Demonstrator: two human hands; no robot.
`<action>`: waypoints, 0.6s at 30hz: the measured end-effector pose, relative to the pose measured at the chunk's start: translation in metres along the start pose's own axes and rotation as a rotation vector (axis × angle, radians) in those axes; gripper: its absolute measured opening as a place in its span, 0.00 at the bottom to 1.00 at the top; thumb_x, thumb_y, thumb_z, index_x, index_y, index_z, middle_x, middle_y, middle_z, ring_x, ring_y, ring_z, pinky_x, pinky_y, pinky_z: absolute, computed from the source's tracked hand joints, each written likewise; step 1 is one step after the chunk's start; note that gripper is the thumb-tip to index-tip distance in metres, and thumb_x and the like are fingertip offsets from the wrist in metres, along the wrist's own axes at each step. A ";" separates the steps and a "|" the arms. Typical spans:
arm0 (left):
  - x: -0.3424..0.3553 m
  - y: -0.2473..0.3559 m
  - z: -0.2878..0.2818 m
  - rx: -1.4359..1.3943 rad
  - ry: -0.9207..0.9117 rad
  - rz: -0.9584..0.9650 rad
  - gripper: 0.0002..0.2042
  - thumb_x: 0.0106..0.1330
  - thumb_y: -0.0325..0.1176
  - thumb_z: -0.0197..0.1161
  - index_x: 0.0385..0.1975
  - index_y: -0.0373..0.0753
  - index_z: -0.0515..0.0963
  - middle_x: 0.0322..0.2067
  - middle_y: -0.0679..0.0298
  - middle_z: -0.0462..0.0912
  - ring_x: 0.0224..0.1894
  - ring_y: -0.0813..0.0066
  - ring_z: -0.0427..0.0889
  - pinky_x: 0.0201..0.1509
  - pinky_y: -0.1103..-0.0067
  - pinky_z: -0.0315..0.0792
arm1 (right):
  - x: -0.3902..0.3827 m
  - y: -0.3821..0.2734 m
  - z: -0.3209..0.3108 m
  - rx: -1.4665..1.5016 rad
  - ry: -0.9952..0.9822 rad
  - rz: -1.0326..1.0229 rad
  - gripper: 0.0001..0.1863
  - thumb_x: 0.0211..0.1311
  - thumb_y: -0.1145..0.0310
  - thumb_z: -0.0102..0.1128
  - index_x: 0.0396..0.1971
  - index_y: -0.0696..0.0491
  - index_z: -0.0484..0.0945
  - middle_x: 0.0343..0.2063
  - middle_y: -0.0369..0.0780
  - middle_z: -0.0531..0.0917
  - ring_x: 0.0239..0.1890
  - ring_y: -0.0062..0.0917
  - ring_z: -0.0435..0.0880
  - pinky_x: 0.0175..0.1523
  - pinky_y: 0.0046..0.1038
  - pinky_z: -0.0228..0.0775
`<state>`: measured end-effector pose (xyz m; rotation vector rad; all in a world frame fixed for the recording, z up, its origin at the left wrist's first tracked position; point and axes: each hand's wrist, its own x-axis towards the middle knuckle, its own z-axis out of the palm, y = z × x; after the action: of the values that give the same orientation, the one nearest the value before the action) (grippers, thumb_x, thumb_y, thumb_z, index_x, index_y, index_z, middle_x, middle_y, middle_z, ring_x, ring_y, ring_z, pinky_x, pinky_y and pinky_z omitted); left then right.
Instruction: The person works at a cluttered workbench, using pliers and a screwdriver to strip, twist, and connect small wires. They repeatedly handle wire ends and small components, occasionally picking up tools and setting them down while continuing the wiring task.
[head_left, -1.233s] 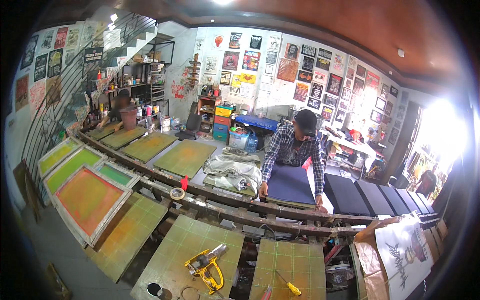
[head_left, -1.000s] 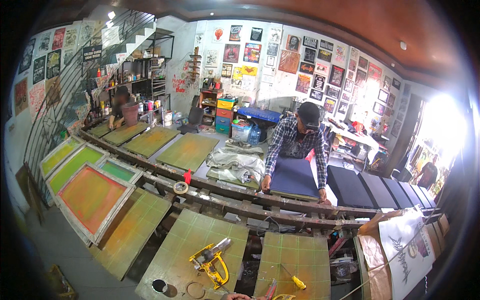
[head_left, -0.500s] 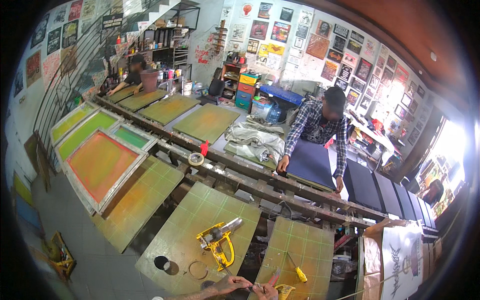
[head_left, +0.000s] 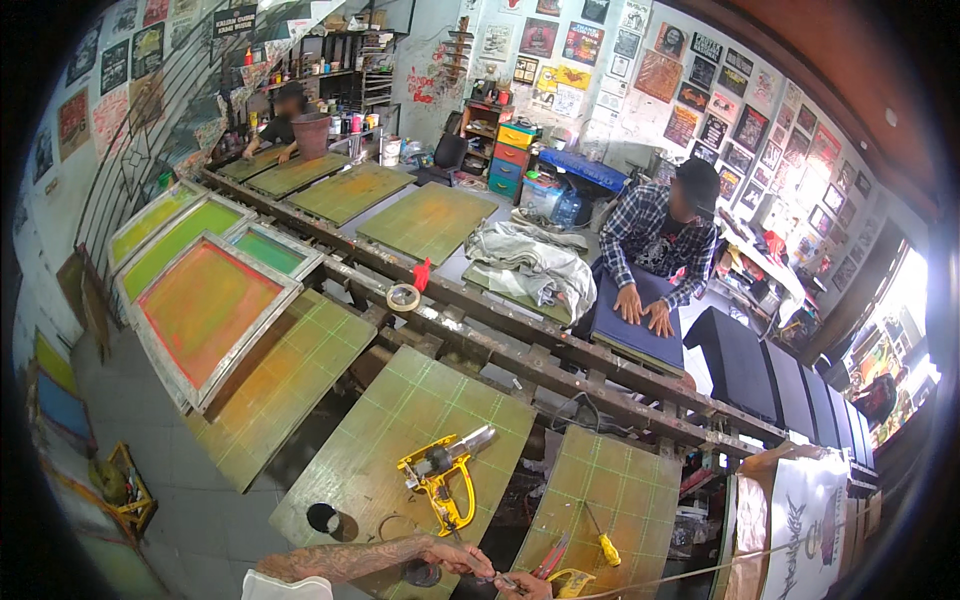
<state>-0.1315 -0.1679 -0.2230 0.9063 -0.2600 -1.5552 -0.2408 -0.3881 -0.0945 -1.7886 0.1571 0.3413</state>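
Note:
My left hand point(head_left: 453, 553) comes in over the front edge of a green board with its fingers pinched together. Close beside it my right hand point(head_left: 524, 586) is also closed, partly cut off by the lower edge. Between the fingertips is something small and dark, too small to name. Just beyond lies a yellow heat gun point(head_left: 440, 480) with a metal nozzle, its casing seemingly opened. Red-handled pliers point(head_left: 552, 556) and a yellow curved casing piece point(head_left: 573, 582) lie by my right hand. A yellow-handled screwdriver point(head_left: 608, 548) rests farther right on the neighbouring board.
A dark cup point(head_left: 322, 517) stands left of the heat gun. A tape roll point(head_left: 403, 297) sits on the metal rail point(head_left: 470, 345). Framed screens point(head_left: 210, 310) lie at left. Across the rail, a co-worker in a checked shirt point(head_left: 655, 235) leans over a dark cloth point(head_left: 640, 337).
The view has shifted slightly, and more of my left forearm shows. My hands stay close together. The co-worker's hands have moved from the dark cloth's edges to flat on top of it.

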 end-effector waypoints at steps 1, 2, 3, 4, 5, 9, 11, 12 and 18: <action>0.003 -0.004 -0.004 -0.045 -0.003 -0.018 0.15 0.71 0.48 0.71 0.46 0.45 0.84 0.19 0.82 0.66 0.15 0.93 0.55 0.17 0.87 0.46 | -0.001 -0.007 0.000 -0.013 -0.024 -0.003 0.06 0.69 0.75 0.66 0.42 0.60 0.84 0.35 0.38 0.88 0.40 0.20 0.83 0.49 0.26 0.77; 0.005 -0.008 -0.008 -0.055 -0.002 -0.020 0.14 0.72 0.47 0.71 0.46 0.45 0.84 0.19 0.82 0.66 0.16 0.94 0.55 0.17 0.87 0.46 | 0.000 -0.015 -0.001 -0.030 -0.046 -0.010 0.06 0.69 0.76 0.66 0.42 0.60 0.85 0.35 0.38 0.88 0.40 0.20 0.83 0.49 0.27 0.77; 0.003 -0.002 -0.007 -0.060 -0.009 -0.029 0.13 0.72 0.46 0.70 0.46 0.45 0.84 0.19 0.82 0.65 0.16 0.94 0.56 0.17 0.88 0.46 | -0.001 -0.020 -0.002 -0.040 -0.059 -0.016 0.06 0.68 0.76 0.66 0.42 0.60 0.85 0.35 0.38 0.88 0.40 0.20 0.84 0.48 0.27 0.77; 0.001 0.004 -0.005 -0.064 -0.016 -0.040 0.13 0.73 0.46 0.70 0.46 0.45 0.83 0.19 0.82 0.65 0.16 0.94 0.56 0.17 0.88 0.47 | 0.001 -0.025 -0.003 -0.047 -0.070 -0.025 0.06 0.68 0.76 0.66 0.42 0.60 0.85 0.35 0.38 0.89 0.39 0.20 0.84 0.48 0.27 0.77; -0.001 0.010 -0.003 -0.091 -0.064 -0.083 0.13 0.73 0.45 0.70 0.47 0.45 0.83 0.20 0.82 0.66 0.16 0.94 0.56 0.16 0.89 0.48 | 0.000 -0.028 -0.004 -0.052 -0.079 -0.033 0.06 0.68 0.76 0.67 0.43 0.60 0.85 0.35 0.38 0.89 0.39 0.20 0.84 0.48 0.27 0.77; -0.004 0.019 -0.008 -0.148 -0.195 -0.192 0.11 0.74 0.42 0.68 0.48 0.44 0.82 0.25 0.81 0.70 0.19 0.96 0.59 0.16 0.92 0.49 | 0.001 -0.039 -0.008 -0.146 -0.142 -0.108 0.08 0.66 0.77 0.66 0.44 0.59 0.85 0.35 0.40 0.89 0.38 0.22 0.86 0.46 0.28 0.79; -0.007 0.017 -0.011 -0.149 -0.179 -0.223 0.11 0.75 0.41 0.67 0.48 0.44 0.81 0.26 0.81 0.71 0.19 0.96 0.60 0.16 0.92 0.49 | 0.004 -0.040 -0.008 -0.184 -0.168 -0.176 0.09 0.63 0.79 0.65 0.43 0.58 0.86 0.34 0.43 0.89 0.37 0.26 0.88 0.45 0.28 0.79; -0.005 0.021 -0.010 -0.139 -0.174 -0.246 0.11 0.75 0.41 0.67 0.48 0.44 0.81 0.26 0.81 0.71 0.19 0.96 0.59 0.16 0.92 0.48 | 0.004 -0.043 -0.009 -0.184 -0.152 -0.167 0.09 0.63 0.80 0.65 0.43 0.58 0.86 0.34 0.43 0.89 0.37 0.26 0.88 0.45 0.29 0.79; 0.013 -0.014 -0.047 -0.102 -0.135 -0.216 0.13 0.75 0.43 0.66 0.50 0.43 0.80 0.30 0.79 0.75 0.21 0.97 0.60 0.18 0.91 0.48 | 0.005 -0.048 -0.013 -0.184 -0.107 -0.170 0.08 0.63 0.79 0.64 0.41 0.58 0.85 0.35 0.45 0.89 0.37 0.27 0.88 0.44 0.29 0.79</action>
<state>-0.1097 -0.1614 -0.2677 0.7697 -0.1808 -1.8168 -0.2201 -0.3887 -0.0492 -1.9444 -0.1042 0.3367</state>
